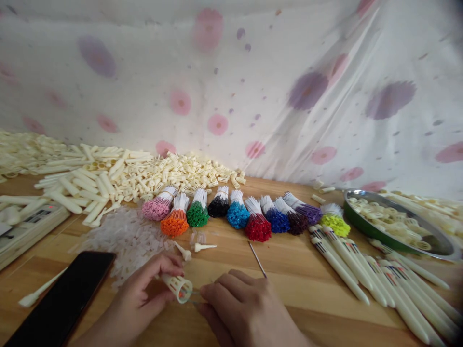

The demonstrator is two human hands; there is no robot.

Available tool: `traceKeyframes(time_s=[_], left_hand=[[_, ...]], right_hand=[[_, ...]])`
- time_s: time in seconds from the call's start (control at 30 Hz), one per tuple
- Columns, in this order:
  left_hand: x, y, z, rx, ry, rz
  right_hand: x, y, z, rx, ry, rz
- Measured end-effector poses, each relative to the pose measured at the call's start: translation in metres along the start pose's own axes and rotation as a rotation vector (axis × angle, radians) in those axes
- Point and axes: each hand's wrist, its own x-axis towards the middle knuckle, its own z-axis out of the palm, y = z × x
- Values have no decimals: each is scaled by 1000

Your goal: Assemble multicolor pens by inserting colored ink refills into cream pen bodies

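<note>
My left hand (pixel 142 291) is closed around a cream slotted pen barrel part (pixel 174 283), whose round open end faces right. A bit of orange shows inside that opening. My right hand (pixel 246 306) pinches thin pale sticks, like ink refills (pixel 196 292), at the mouth of the barrel part; how many there are I cannot tell. Beyond my right hand, a single refill with a dark purple tip (pixel 258 260) lies on the table. Two small cream plungers (pixel 204 246) rest just past the barrel part, beside a few clear plastic pieces (pixel 198 237).
Rubber-banded refill bundles, such as the red one (pixel 258 226), form a row. Behind them spreads a heap of cream pen parts (pixel 188 173). Clear pieces (pixel 126 241) and a black phone (pixel 65 301) are left; assembled pens (pixel 394 289) and a green metal dish (pixel 383 241) are right.
</note>
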Motion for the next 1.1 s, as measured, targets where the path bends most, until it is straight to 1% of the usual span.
traceKeyframes(time_s=[0.13,0.37,0.53,0.67,0.73,0.83,0.93,1.0,1.1], left_hand=[[0,1,0,19,8,2],[0,4,0,72,6,18],[0,6,1,68,-11,-22],[-1,8,1,30,-44,-15],[-1,9,2,11,-47,-24],[-1,9,3,-45,-44,-84],[-1,10,4,-112,-89,-142],[-1,12,4,-132,-127,-160],[-1,14,3,-136,-174,-146]], right_hand=[[-1,0,1,-46,39,-24],[-1,0,2,-59,47,-24],[0,2,-6,-20,-28,16],[0,4,-11,29,-60,15],[1,5,-14,44,-73,3],[3,7,-18,42,-87,-40],[5,9,-26,45,-165,-74],[6,9,-30,64,-206,-50],[5,10,-33,128,-221,59]])
